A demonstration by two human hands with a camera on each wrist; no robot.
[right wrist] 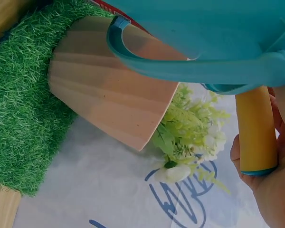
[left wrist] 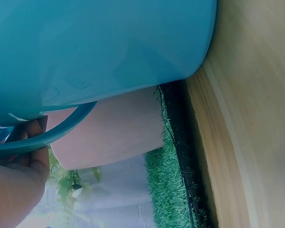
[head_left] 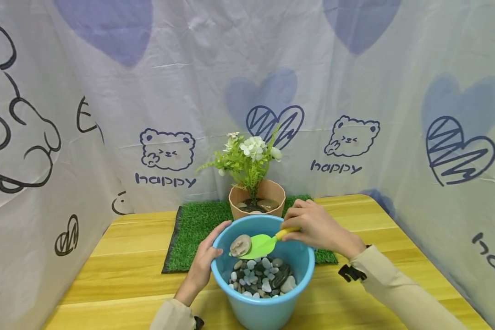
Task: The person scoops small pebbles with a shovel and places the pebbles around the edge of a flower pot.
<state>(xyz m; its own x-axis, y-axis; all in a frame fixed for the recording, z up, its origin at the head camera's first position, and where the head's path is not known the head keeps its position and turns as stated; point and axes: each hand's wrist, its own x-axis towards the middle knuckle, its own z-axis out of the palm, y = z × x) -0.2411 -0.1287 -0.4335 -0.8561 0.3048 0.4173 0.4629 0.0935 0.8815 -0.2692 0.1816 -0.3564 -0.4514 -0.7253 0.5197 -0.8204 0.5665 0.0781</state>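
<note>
My right hand (head_left: pixel 313 224) grips the yellow handle (right wrist: pixel 256 130) of a small trowel with a green blade (head_left: pixel 261 246). On the blade's tip lies a pale, roundish stone (head_left: pixel 241 245), above the inside of a light blue bucket (head_left: pixel 266 316). Lower down in the bucket are many grey, white and dark pebbles (head_left: pixel 251 277). With its thumb over the rim and its fingers outside, my left hand (head_left: pixel 202 261) holds the bucket's left side. In the left wrist view, those fingers are partly hidden behind the bucket's handle (left wrist: pixel 52 135).
Behind the bucket stands a peach flowerpot (head_left: pixel 257 213) holding white flowers (head_left: pixel 253 147), green leaves and several stones. Pot and artificial grass mat (head_left: pixel 202 220) lie on a yellow wooden table (head_left: pixel 128 261). A printed white cloth (head_left: pixel 214 91) hangs around the back and sides.
</note>
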